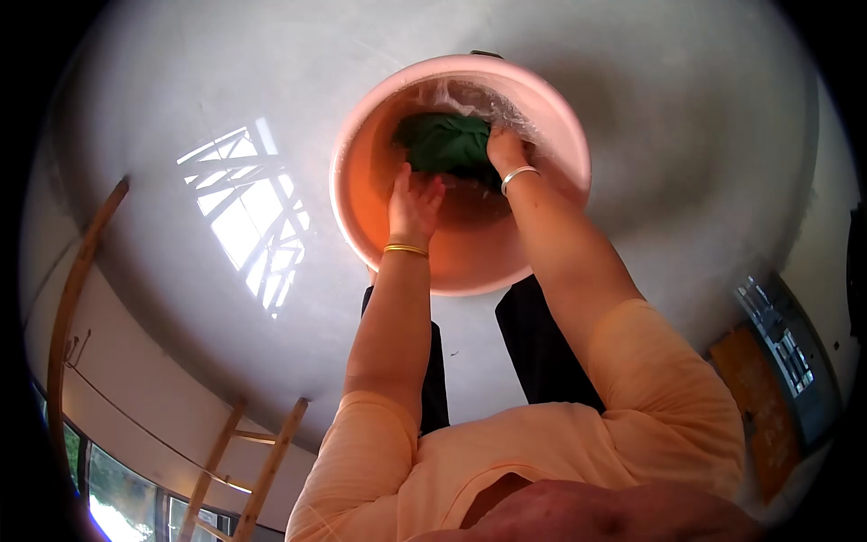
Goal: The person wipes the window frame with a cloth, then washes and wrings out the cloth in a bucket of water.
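A pink plastic basin [352, 194] stands on the grey floor in front of my legs, with water and some suds inside. In it is a bunched dark green cloth [447, 144], wet-looking and partly under the water. My right hand [508, 152] grips the cloth at its right end, fingers curled round and partly hidden. At the cloth's lower left edge is my left hand [415, 203], palm up with the fingers apart. Whether its fingertips touch the cloth is hard to tell.
Window light reflects off the smooth floor [248, 212] at left. A wooden ladder [248, 470] leans by the wall and windows at lower left, near a wooden pole [77, 271]. A brown wooden board [759, 406] and a dark glossy panel [790, 352] are at right.
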Demonstrator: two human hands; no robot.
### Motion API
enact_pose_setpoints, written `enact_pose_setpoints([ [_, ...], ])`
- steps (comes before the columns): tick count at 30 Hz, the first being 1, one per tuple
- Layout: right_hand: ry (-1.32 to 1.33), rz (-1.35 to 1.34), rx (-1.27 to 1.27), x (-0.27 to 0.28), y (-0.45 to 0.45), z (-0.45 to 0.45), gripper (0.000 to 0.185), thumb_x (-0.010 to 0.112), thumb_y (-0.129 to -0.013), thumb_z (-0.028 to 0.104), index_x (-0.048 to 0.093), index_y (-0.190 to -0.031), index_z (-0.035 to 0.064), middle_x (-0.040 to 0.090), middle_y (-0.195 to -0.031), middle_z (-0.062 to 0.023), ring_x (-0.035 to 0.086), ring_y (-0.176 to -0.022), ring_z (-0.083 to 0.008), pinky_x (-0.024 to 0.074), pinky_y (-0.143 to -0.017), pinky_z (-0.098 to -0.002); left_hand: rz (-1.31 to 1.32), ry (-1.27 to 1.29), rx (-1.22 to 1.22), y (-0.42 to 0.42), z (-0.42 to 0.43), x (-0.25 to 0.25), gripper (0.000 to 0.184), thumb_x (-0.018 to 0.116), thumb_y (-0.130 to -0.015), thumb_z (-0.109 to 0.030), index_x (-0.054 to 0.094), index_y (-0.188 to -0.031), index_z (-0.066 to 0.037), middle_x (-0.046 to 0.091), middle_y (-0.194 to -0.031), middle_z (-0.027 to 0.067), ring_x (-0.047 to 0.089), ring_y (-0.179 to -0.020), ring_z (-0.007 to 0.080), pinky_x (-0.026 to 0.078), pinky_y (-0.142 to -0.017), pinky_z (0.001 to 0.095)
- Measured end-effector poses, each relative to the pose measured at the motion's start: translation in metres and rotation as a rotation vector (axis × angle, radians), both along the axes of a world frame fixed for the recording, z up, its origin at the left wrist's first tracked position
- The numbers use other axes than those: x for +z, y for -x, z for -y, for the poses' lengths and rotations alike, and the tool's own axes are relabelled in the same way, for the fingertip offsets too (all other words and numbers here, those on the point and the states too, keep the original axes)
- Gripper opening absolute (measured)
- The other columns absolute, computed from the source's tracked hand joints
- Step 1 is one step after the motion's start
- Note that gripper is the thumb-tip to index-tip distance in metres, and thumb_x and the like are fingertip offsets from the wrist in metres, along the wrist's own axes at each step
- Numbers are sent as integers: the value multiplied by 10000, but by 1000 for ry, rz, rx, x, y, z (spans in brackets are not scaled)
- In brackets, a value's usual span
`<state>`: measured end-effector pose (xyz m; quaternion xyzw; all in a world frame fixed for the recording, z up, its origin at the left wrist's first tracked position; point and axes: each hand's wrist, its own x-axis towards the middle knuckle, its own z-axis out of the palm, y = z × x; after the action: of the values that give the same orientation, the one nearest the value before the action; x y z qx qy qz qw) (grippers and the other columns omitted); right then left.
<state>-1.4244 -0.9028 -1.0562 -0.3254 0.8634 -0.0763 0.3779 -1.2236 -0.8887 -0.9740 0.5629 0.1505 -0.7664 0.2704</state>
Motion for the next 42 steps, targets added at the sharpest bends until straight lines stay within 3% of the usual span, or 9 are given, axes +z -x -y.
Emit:
enact_pose_setpoints([
  [8, 758, 367, 300, 164, -92, -45, 248, 721, -838, 97, 504, -755, 10, 633, -1125, -190, 633, -853, -371, 512, -763, -425, -275, -35, 162, 35, 28, 41, 521, 485, -961, -570, 614, -1110, -87, 651, -987, 116, 609, -839, 280, 538, -714, 432],
  [13, 815, 394, 366, 193, -102, -36, 333, 748, -806, 81, 453, -653, 67, 586, -678, -89, 581, -578, -284, 449, -523, -373, -363, 14, 19, 12, 17, 17, 328, 605, -941, -434, 590, -883, -111, 643, -877, 67, 584, -717, 198, 514, -618, 355],
  [14, 844, 291, 320, 185, -105, -27, 341, 737, -807, 77, 449, -627, 86, 524, -579, -79, 540, -508, -292, 422, -487, -395, -620, 219, 587, 34, -23, -9, 307, 599, -951, -410, 590, -903, -107, 640, -899, 70, 598, -760, 203, 522, -656, 366],
  [25, 52, -20, 30, 67, -7, 23, 619, 665, -866, 493, 521, -1281, 57, 672, -1116, -226, 650, -1031, -399, 503, -919, -466, 227, 181, -65, 36, -22, 16, 521, 641, -932, -244, 468, -1352, 13, 569, -1265, 180, 571, -1146, 288, 485, -971, 403],
  [27, -104, 0, 323, 95, -17, 18, 876, 672, -817, 638, 402, -1448, 93, 366, -1504, -230, 405, -1358, -422, 414, -1052, -519, 939, 683, -761, 36, -64, -29, 632, 655, -881, -276, 436, -1381, 43, 491, -1362, 233, 484, -1256, 367, 404, -1058, 460],
  [29, -247, -19, 684, 107, -40, -1, 894, 683, -784, 668, 438, -1435, 107, 382, -1487, -201, 406, -1334, -446, 411, -1064, -525, 707, 675, -1640, 32, -63, -14, 715, 585, -867, -278, 344, -1459, 43, 321, -1489, 371, 304, -1393, 509, 318, -1135, 483],
  [35, -614, 246, 578, 54, -43, -29, 447, 742, -780, 351, 708, -1092, 32, 483, -1423, -181, 476, -1294, -394, 466, -1016, -415, 522, -26, -429, 24, -8, -24, 444, 571, -979, -420, 628, -1214, -47, 654, -1163, 127, 642, -1026, 242, 535, -856, 393],
  [37, 248, 232, 581, 91, -56, -38, 389, 755, -731, 168, 694, -1083, 16, 559, -1353, -174, 493, -1296, -354, 466, -1012, -399, 315, -22, -251, 18, 6, -41, 543, 574, -959, -491, 603, -1255, -36, 654, -1174, 119, 637, -1021, 252, 524, -882, 406],
  [42, 418, 820, 350, 177, -70, -25, 333, 737, -694, 61, 679, -1015, -5, 618, -1191, -138, 568, -1119, -288, 469, -964, -365, 131, 162, -60, 0, 46, 0, 416, 692, -919, -335, 610, -1226, -66, 671, -1037, 74, 644, -922, 225, 548, -849, 368],
])
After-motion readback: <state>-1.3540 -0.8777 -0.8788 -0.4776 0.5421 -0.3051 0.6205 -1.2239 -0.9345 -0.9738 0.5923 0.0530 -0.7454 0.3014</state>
